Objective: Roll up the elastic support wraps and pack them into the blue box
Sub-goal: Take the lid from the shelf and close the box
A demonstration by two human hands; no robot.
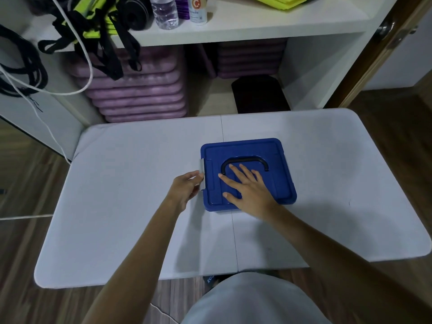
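White folding table (131, 206) nearest. Blue box (280, 155) sits mid-table, lid on, black handle (245, 161) lying flat. Right hand (245, 190) spread flat on lid, fingers wide. Left hand (187, 189) pinches grey latch (201, 177) at box's left edge. Beyond: purple mats (140, 90) stacked under shelf; water bottle (164, 11) above.

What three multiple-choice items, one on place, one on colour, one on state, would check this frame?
1. Where does the right hand rest?
A. flat on the lid
B. on the shelf
C. on the floor

2. What colour is the blue box's handle?
A. white
B. black
C. yellow

3. How is the box?
A. open
B. tipped over
C. lid on

Answers: 1 A, the palm lies spread on the lid, while the left hand is at the grey side latch. 2 B, the arched handle is black. 3 C, the lid covers the box on the table.
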